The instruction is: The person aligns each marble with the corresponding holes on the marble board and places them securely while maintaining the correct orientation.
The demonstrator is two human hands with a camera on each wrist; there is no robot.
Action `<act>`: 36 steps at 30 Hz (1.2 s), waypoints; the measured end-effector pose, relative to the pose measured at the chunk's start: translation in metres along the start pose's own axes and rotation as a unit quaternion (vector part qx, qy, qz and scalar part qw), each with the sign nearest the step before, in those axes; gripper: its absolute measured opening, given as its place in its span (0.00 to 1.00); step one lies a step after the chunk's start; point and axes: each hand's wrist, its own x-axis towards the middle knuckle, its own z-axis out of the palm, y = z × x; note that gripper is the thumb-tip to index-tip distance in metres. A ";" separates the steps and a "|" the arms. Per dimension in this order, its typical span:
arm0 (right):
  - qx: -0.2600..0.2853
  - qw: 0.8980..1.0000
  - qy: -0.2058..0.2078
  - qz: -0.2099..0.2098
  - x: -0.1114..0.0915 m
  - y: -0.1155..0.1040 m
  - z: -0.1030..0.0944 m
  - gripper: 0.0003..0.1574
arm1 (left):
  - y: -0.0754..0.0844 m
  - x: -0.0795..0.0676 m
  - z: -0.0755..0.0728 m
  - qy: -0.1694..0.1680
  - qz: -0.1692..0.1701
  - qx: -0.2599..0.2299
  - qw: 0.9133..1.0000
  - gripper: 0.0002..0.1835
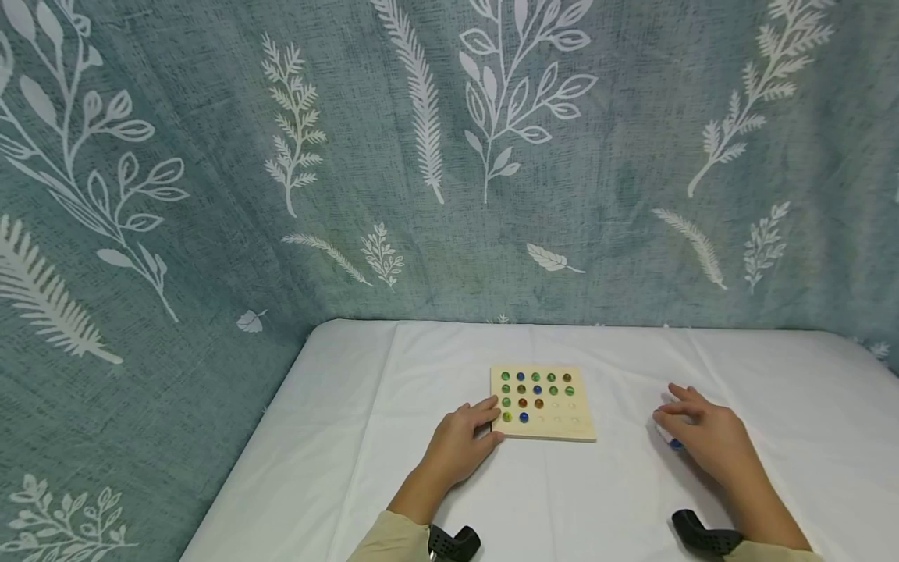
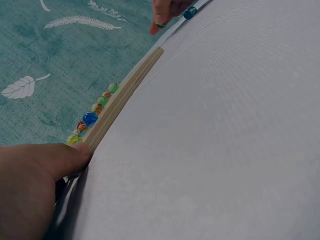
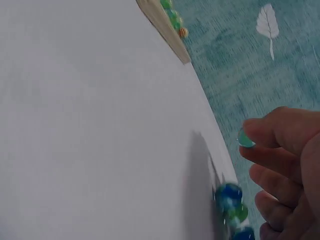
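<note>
right wrist: a marble (green) sits between the pinching fingers.

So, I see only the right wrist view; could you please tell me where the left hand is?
Observer: In the head view, the left hand touches the left edge of the board.
Operator: And does the board have free holes?
Observer: Yes, there are five empty holes: two in the third row from the back, three in the front row.
Operator: Which marbles are in this front row?
Observer: A yellow-green marble, then a blue marble.
</note>
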 end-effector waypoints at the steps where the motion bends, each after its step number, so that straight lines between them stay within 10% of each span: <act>1: 0.005 1.000 -0.002 -0.003 0.000 -0.004 0.001 0.34 | 0.000 0.000 0.000 0.000 -0.001 0.000 1.000 0.23; 14: 0.055 0.998 -0.030 -0.006 0.002 -0.050 0.024 0.31 | -0.002 -0.002 -0.001 0.000 -0.014 -0.004 1.000 0.23; 36: 0.207 0.972 -0.017 0.109 0.014 -0.097 0.080 0.26 | 0.000 -0.001 0.001 0.000 -0.003 -0.002 1.000 0.23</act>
